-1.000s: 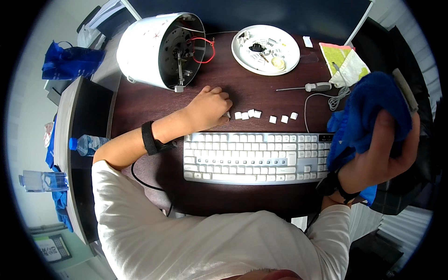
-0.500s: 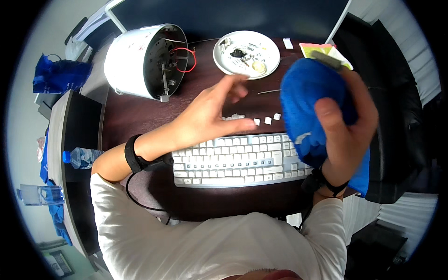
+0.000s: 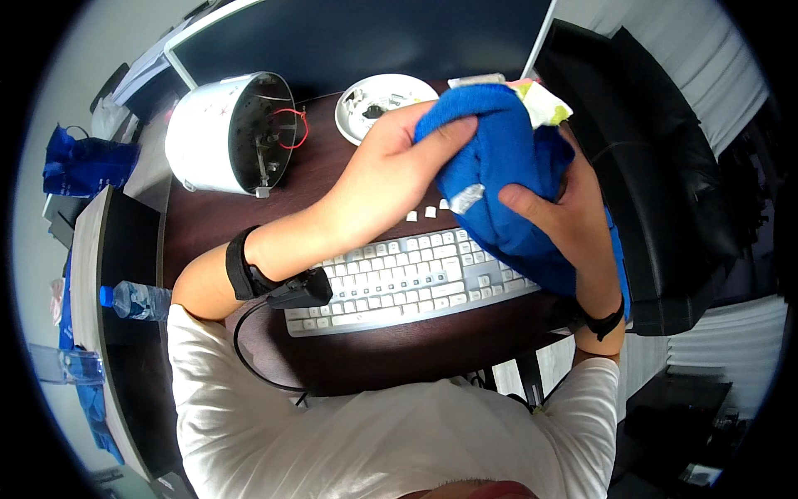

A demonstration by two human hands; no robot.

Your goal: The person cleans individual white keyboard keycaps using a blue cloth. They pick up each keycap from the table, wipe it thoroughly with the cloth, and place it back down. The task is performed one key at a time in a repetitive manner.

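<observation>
My left hand [image 3: 401, 160] grips the upper left part of a bunched blue cloth [image 3: 499, 150], thumb pressed on it. My right hand [image 3: 565, 216] holds the cloth from the right, with its thumb across the front. A flat greyish object [image 3: 475, 80] shows at the cloth's top edge; what holds it is hidden. Below the cloth lies a white keyboard [image 3: 366, 317] with one row of bare switches. A few loose white keycaps [image 3: 430, 212] sit above it, partly behind the cloth.
An opened white cylindrical appliance [image 3: 199, 137] with a red wire stands upper left. A white plate [image 3: 349, 125] of small parts and a yellow-green cloth [image 3: 544, 104] are beyond my hands. A dark screen [image 3: 357, 41] borders the back, a black chair [image 3: 632, 166] the right, a water bottle [image 3: 141, 301] the left.
My left hand has left the desk by the keycaps, risen and taken hold of the blue cloth. My right hand has carried the cloth leftward and upward. The view has shifted too.
</observation>
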